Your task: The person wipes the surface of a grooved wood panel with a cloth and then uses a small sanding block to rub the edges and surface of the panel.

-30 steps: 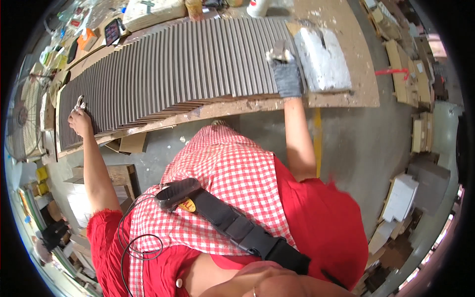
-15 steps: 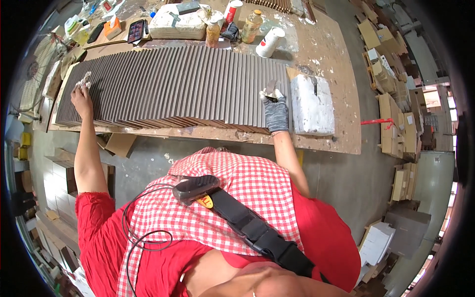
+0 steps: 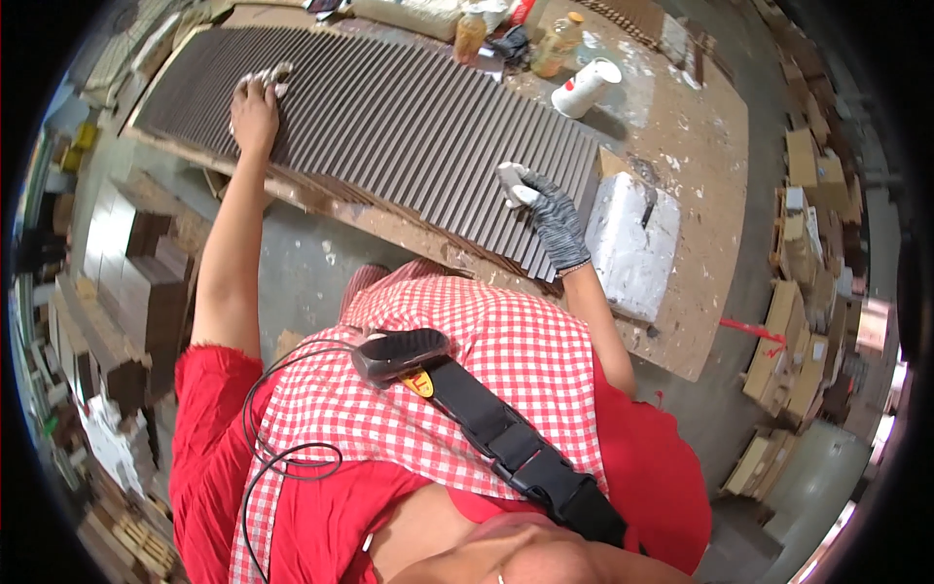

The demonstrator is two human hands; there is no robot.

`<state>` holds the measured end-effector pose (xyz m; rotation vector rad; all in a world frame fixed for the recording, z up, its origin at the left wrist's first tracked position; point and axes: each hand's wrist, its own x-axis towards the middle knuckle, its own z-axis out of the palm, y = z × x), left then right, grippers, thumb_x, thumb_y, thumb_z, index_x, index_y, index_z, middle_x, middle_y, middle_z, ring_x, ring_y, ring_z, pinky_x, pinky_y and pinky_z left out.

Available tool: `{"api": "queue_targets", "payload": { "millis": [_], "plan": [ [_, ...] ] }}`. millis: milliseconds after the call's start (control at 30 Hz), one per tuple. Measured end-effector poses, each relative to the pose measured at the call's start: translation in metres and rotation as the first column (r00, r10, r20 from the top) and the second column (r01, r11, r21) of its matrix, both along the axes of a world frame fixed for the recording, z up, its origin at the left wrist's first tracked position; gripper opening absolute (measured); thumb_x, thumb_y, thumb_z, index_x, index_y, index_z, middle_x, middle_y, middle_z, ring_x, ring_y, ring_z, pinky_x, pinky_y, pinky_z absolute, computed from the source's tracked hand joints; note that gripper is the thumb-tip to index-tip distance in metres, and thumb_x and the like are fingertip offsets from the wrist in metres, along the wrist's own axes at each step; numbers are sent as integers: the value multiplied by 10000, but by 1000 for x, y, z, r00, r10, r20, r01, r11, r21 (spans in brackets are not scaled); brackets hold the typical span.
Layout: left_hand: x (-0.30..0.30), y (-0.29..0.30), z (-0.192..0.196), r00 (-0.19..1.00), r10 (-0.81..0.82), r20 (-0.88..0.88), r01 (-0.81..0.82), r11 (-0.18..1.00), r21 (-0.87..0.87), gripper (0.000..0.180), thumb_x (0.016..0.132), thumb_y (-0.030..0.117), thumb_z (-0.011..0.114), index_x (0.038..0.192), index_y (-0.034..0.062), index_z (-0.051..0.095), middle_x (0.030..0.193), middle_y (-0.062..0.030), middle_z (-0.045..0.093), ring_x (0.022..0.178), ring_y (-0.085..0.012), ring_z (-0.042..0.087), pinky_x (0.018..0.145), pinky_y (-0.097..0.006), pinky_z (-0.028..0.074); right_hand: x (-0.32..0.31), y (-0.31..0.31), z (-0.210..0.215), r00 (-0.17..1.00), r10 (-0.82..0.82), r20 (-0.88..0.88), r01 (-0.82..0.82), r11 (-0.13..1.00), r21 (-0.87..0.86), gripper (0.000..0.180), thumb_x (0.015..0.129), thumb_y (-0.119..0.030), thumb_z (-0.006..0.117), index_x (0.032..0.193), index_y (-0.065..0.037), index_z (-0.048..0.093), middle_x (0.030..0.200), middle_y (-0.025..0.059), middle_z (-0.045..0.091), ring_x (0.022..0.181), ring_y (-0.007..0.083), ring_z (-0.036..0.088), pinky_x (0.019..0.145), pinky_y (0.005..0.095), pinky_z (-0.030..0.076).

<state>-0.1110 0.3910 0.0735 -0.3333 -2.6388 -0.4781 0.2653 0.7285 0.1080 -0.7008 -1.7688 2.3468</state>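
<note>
Red top (image 3: 219, 467), loose & creased; L sleeve (image 3: 216, 375) ends above elbow w/ ruffled, frayed-looking edge, R sleeve (image 3: 654, 457) same red. Over it a red/wht gingham apron (image 3: 477, 341), sm. checks, w/ narrow checked shoulder strip (image 3: 248, 516) on L side. Wide blk strap (image 3: 467, 399) diag. across chest, w/ lg. blk plastic buckle (image 3: 545, 479). Dk rounded unit (image 3: 399, 357) at strap's upper end, yellow tag w/ dk marking (image 3: 420, 385) next to it. Thin blk cable (image 3: 292, 448) loops down L side. R hand (image 3: 547, 214): gry marled knit glove, whitish fingertips; thin bracelet (image 3: 574, 269) at cuff. L hand (image 3: 255, 115) bare. Reddish striped cloth (image 3: 360, 289) past apron hem, garment type unclear.
</note>
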Motion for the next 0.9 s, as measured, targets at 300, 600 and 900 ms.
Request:
{"api": "queue_targets", "payload": {
  "millis": [300, 600, 900],
  "plan": [
    [-15, 1, -16, 994, 10, -108, -9, 1000, 6, 433, 927, 414, 480, 1218, 103, 558, 1276, -151, 501, 1115, -355, 515, 911, -457, 435, -32, -34, 22, 888, 442, 131, -358, 482, 800, 426, 764, -212, 734, 1154, -64, 646, 951, 109, 553, 929, 236, 537, 883, 342, 457],
    [-15, -7, -25, 985, 27, -171, -28, 1000, -2, 439, 932, 434, 460, 1231, 123, 544, 1234, -160, 522, 1101, -354, 520, 902, -466, 439, -44, -32, 1, 801, 594, -73, -142, 307, 941, 345, 759, -167, 722, 1080, -49, 676, 881, 93, 561, 863, 217, 513, 805, 331, 463],
    [20, 20, 17, 997, 37, -67, -30, 994, 103, 339, 924, 265, 491, 1163, 34, 558, 1219, -188, 518, 1090, -375, 515, 918, -438, 437, -36, -43, 14, 734, 676, 69, -325, 259, 910, 353, 762, -204, 710, 1095, -89, 682, 874, 108, 554, 863, 234, 495, 814, 356, 440]
  ]
}}
